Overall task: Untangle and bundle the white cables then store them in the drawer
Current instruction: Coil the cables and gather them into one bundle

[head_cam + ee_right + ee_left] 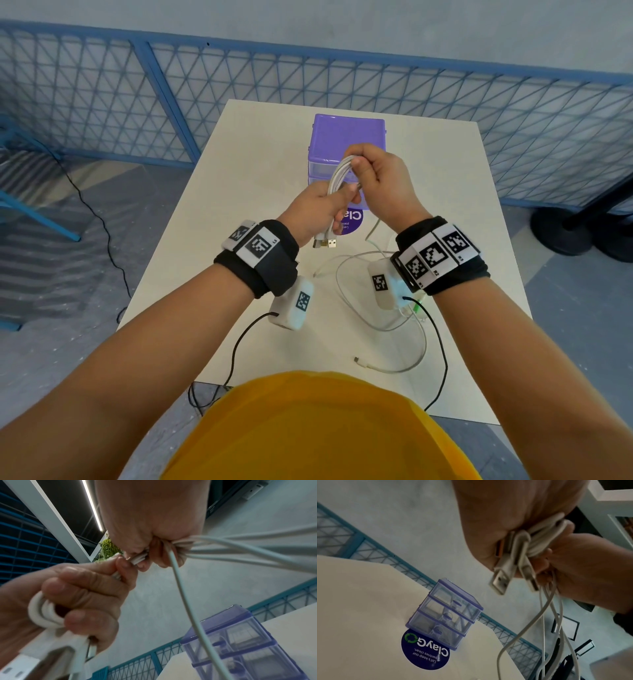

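Above the counter (260, 144), in front of the drawers (346, 137), the bundle (337, 178) of white cables is held up between both hands. The left hand (318, 209) is closed round its lower part, fingers curled tight, with the USB plugs (324, 242) sticking out below the fist; the right hand (380, 178) is closed on the upper bend of the loops, thumb and fingers pinching the strands together. Loose tails (387, 308) trail from the bundle down to the counter, where they lie in wide curves near the front edge, so the step in hand is judged to be coiling, not yet storing. To do it well, the left grip should be kept firm just above the plugs as an anchor, while slack is drawn up by the right hand in even loops of matching length; a tail pulled too sharply could snag on a crossing or drag the other strands. A last turn wound round the middle would probably keep the bundle small enough for a drawer. All three drawers look closed in the left wrist view, and one must be pulled open first. On the counter, touching the drawers' front, a round dark-blue sticker (425, 651) is seen, on which "ClayGo" and "Let's keep our pantries clean." can be read beside a green arrow ring. Square black-and-white markers (433, 257) are worn on the wristbands.
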`<state>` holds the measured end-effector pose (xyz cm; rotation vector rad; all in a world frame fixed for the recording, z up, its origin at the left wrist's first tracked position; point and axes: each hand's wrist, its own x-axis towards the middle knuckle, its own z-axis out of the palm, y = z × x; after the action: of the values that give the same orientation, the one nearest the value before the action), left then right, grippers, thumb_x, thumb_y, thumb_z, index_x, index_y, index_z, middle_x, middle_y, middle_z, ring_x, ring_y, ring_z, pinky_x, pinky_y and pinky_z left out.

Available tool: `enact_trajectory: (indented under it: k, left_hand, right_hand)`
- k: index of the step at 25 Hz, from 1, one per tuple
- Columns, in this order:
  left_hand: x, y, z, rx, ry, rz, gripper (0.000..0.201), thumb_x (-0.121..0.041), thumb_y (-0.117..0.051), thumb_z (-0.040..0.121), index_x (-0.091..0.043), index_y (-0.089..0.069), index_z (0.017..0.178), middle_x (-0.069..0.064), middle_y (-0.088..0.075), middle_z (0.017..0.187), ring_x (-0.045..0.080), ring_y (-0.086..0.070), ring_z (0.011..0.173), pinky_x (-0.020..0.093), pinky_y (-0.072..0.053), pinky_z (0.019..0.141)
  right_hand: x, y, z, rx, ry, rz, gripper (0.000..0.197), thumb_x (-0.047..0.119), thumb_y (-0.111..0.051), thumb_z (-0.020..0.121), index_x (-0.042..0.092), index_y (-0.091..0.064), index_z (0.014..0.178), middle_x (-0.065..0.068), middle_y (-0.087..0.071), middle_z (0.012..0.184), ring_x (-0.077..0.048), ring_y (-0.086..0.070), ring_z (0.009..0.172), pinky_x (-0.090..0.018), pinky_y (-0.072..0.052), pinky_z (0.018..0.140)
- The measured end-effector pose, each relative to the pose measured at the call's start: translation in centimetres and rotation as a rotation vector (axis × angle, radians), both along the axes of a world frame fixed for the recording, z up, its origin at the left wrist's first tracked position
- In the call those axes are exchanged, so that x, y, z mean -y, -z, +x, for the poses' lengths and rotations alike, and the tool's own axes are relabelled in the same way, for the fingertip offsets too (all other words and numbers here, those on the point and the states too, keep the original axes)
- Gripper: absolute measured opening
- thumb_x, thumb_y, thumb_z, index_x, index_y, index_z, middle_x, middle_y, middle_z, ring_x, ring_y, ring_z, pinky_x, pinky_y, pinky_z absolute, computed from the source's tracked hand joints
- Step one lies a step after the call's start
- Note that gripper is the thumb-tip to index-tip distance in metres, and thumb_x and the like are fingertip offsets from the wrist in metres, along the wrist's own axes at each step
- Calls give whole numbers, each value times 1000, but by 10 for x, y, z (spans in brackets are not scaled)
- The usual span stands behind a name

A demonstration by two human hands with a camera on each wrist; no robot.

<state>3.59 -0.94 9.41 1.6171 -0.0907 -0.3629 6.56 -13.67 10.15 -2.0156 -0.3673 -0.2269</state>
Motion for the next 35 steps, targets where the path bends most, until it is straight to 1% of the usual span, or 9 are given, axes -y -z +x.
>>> enact_trajectory:
  k: [7, 11, 15, 18, 20, 24, 27, 31, 35]
  left_hand:
    - [-4, 14, 3, -22, -214, -41, 36, -34, -40, 97, -16, -57, 71, -6, -48, 37, 5, -46, 41, 22, -40, 50]
    - [3, 17, -3, 46, -120, 61, 37, -35, -38, 98, -20, -56, 69, -6, -46, 42, 13, -43, 46, 26, -40, 53]
    - [3, 12, -4, 101, -39, 155, 36, -32, -37, 99, -21, -55, 69, 0, -44, 51, 12, -42, 45, 25, -40, 54]
    - [3, 10, -4, 199, -42, 216, 32, -27, -37, 99, -24, -53, 72, -11, -49, 54, -2, -49, 41, 13, -38, 50]
    - [6, 13, -3, 241, -72, 192, 26, -24, -37, 99, -16, -59, 88, -12, -56, 65, -7, -55, 49, 8, -41, 53]
    - [15, 14, -1, 216, -136, 110, 33, -25, -38, 99, -12, -57, 122, -6, -62, 86, -5, -60, 67, 9, -46, 64]
    - [17, 11, 1, 187, -153, 93, 34, -27, -37, 99, -13, -61, 119, -1, -65, 88, -5, -61, 62, 8, -46, 56]
    - [17, 11, 0, 138, -167, 28, 36, -31, -37, 99, -13, -61, 118, 9, -69, 105, 20, -67, 95, 29, -56, 82]
    - [18, 8, 7, 98, -253, -39, 32, -31, -40, 98, -10, -64, 100, 3, -64, 73, 13, -62, 62, 23, -49, 53]
  right_hand:
    - [0, 22, -10, -223, 33, 147, 26, 19, -35, 96, 15, -50, 74, 4, -51, 63, 3, -50, 44, -7, -36, 41]
    - [-11, 25, -14, -212, 157, 184, 32, 17, -34, 96, 19, -48, 68, 5, -49, 59, 2, -45, 43, -13, -36, 45]
    - [-16, 19, -15, -241, 179, 288, 26, 16, -36, 96, 14, -60, 87, 5, -54, 63, 2, -49, 50, -12, -40, 48]
    - [-20, 13, -15, -322, 157, 380, 29, 14, -34, 95, 15, -61, 106, -5, -64, 95, -16, -59, 86, -22, -47, 71]
    - [-22, 8, -17, -423, 106, 519, 34, 9, -31, 95, 14, -57, 116, -13, -60, 113, -23, -57, 99, -26, -47, 75]
    - [-22, 8, -22, -475, 138, 745, 32, 6, -36, 94, 6, -51, 123, -11, -61, 102, -17, -61, 85, -23, -53, 70]
    - [-24, 13, -24, -448, 335, 800, 6, 7, -50, 90, 7, -54, 94, -10, -59, 83, -21, -59, 75, -33, -54, 69]
    - [-20, 11, -24, -356, 351, 760, 26, 2, -57, 84, 14, -49, 62, -9, -57, 68, -24, -59, 66, -35, -56, 66]
    - [-29, 17, -30, -297, 260, 461, 18, 3, -48, 88, 6, -64, 94, -16, -65, 87, -24, -63, 75, -35, -57, 66]
